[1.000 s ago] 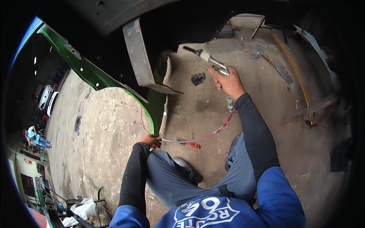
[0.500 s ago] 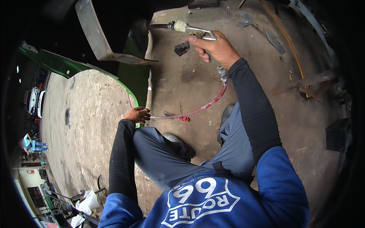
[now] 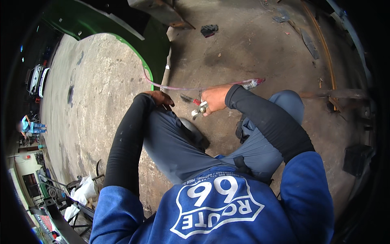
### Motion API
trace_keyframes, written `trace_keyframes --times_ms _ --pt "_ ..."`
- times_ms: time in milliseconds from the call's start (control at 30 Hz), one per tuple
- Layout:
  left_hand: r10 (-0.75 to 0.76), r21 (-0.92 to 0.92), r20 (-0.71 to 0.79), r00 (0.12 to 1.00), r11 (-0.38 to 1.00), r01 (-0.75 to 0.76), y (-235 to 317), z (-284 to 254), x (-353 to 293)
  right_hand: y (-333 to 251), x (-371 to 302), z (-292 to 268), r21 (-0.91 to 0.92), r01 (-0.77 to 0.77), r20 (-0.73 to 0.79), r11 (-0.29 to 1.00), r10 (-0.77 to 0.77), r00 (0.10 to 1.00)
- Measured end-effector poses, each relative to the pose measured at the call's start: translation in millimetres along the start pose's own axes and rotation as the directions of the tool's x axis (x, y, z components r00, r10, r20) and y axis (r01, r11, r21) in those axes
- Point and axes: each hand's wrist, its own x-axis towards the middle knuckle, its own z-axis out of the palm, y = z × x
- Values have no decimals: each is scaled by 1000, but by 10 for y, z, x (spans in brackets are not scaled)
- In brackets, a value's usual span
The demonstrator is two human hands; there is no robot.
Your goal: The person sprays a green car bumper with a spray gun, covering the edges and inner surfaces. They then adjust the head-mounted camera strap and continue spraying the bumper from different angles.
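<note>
My right hand is closed around a silver, lever-handled air gun, whose metal end points toward my left knee. A pinkish-red hose runs from the green panel past the far side of this hand to a pale, wrapped end at its right. My left hand hangs over my left knee, fingers loosely bent and apart. A thin pale sliver shows under its fingers, too small to name. Between my hands, a red-and-black tool lies on the floor.
A rusty metal bracket juts out above the green panel. Dark scrap, a flat strip and a long yellowish bar lie on the concrete. A person in blue stands far left, near white bags and metal frames.
My right hand has brought the air gun down and closer, turning it toward my knees. My left hand has come off the panel's lower edge onto my knee. The view has shifted.
</note>
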Motion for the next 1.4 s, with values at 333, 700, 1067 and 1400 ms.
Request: trace_keyframes --times_ms 333,700,1067,1400 --pt "26 272 32 999 962 -34 -52 -41 47 319 98 -232 434 -42 -54 900 73 996" --pt "-55 -49 -136 989 998 49 99 18 -50 721 511 1707 -46 -606 -140 794 596 791" --pt "-34 -162 -168 985 987 6 -86 -25 -67 1425 749 1286 365 -701 -345 612 789 509" --pt "-27 -202 -143 989 979 -3 -15 -67 -11 2126 516 675 599 -621 -429 505 858 283"
